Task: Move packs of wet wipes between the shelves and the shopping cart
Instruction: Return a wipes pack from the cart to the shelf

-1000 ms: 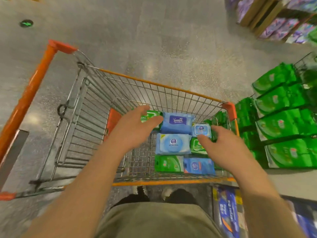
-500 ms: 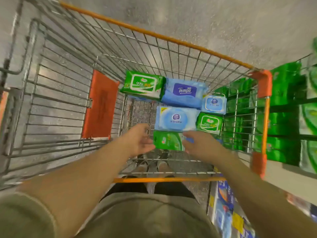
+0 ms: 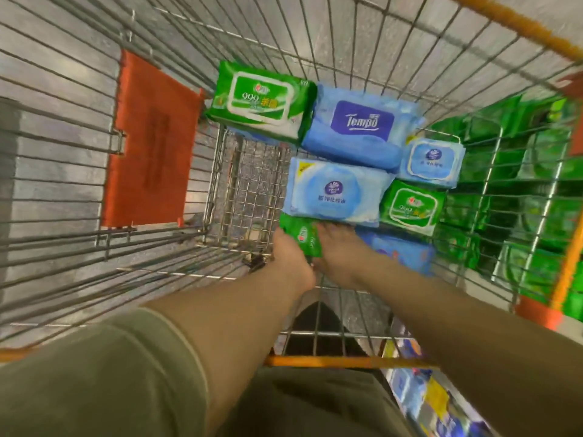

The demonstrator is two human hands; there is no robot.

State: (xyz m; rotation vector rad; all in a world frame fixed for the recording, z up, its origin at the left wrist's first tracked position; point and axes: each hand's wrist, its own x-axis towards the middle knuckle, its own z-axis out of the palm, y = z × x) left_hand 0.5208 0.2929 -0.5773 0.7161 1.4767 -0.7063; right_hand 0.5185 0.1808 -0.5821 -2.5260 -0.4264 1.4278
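Both my hands are deep in the wire shopping cart (image 3: 315, 48). My left hand (image 3: 291, 257) and my right hand (image 3: 339, 250) close from either side on a small green pack of wet wipes (image 3: 304, 239) on the cart floor. Beyond it lie a pale blue pack (image 3: 334, 192), a blue Tempo pack (image 3: 362, 127), a large green 999 pack (image 3: 262, 100), a small blue pack (image 3: 432, 162) and a small green pack (image 3: 411, 206). Another blue pack (image 3: 403, 252) lies partly under my right wrist.
An orange child-seat flap (image 3: 148, 143) hangs on the cart's left inner wall. Green packs on shelves (image 3: 517, 197) show through the right cart wall. The orange rim (image 3: 347, 361) runs at the near end, with blue and yellow goods (image 3: 422, 402) below right.
My head has dropped closer into the cart. Both hands went from above the packs down to the green pack near the cart floor and closed on it.
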